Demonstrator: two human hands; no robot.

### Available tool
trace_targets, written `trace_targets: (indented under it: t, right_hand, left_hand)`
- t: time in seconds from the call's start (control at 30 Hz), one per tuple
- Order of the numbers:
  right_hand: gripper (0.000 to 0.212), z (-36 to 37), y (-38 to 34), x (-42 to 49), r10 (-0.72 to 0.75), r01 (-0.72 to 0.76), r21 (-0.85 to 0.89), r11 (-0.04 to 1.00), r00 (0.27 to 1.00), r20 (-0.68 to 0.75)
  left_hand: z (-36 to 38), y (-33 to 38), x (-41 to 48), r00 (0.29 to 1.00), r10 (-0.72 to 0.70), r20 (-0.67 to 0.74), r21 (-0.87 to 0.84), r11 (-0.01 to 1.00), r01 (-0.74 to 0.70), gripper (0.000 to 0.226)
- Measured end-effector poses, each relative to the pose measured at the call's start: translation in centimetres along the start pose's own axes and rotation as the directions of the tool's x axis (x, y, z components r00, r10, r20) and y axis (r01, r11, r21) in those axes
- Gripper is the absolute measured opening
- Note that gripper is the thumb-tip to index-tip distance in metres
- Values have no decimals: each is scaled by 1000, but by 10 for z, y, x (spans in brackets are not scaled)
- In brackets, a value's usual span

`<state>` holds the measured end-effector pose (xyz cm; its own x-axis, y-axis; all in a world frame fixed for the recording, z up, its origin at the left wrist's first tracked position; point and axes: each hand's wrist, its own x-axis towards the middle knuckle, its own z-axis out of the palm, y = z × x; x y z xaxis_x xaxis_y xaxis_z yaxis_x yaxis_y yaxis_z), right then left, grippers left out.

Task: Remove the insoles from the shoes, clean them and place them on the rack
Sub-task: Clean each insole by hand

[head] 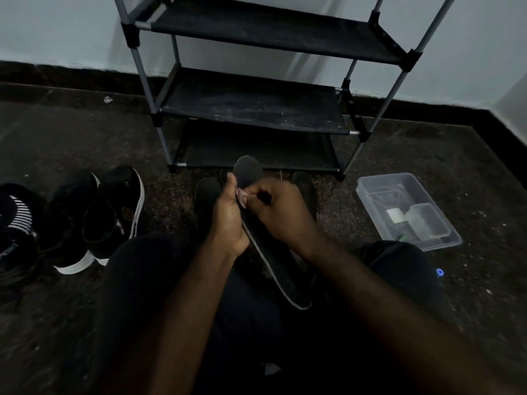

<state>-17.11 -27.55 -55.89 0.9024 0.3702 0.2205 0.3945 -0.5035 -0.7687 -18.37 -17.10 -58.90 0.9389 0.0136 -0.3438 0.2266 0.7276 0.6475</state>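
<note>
Dark speckled floor [85, 132] beneath black rack [251, 109], top centre. Mid-frame, gripped insole [248, 169] with left hand [228, 220], fingers curled round its edge; right hand [282, 215] curled on it too.

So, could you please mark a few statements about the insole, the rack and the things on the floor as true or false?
1. The left hand grips the insole. True.
2. The black shoes stand on the rack. False: they sit on the floor, to the person's left.
3. The clear box rests on the floor on the person's right. True.
4. The insole lies flat on the floor. False: it is held up, one end pointing toward the rack.
</note>
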Motion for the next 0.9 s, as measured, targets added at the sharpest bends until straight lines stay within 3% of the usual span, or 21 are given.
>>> trace_targets:
  t: [0.1,0.27,0.4,0.53,0.6,0.73,0.9]
  right_hand:
    - [10,-7,8,-24,18,-20,19,1000,997,78]
    - [7,-1,19,-61,223,-217,288,933,975,13]
    - [9,10,20,-57,277,-243,358,901,960,-45]
    - [10,4,15,-34,243,-197,305,932,963,-120]
    - [8,1,15,-27,182,-152,214,965,975,-124]
    - [5,1,15,-23,37,-56,-135,989,990,-139]
    - [9,-1,6,-32,-28,29,-30,999,999,32]
  left_hand:
    - [2,2,5,999,-26,-31,-5,1000,26,71]
    - [4,8,7,999,45,-25,-61,997,-47,64]
    - [10,3,2,999,7,-45,7,1000,-7,71]
    - [16,-9,-12,988,-149,-40,88,984,152,93]
    - [15,-11,-12,992,-108,-69,94,989,114,87]
    - [13,-15,-6,998,-39,-56,59,997,42,79]
    - [7,-5,-2,998,-16,-60,-61,998,12,83]
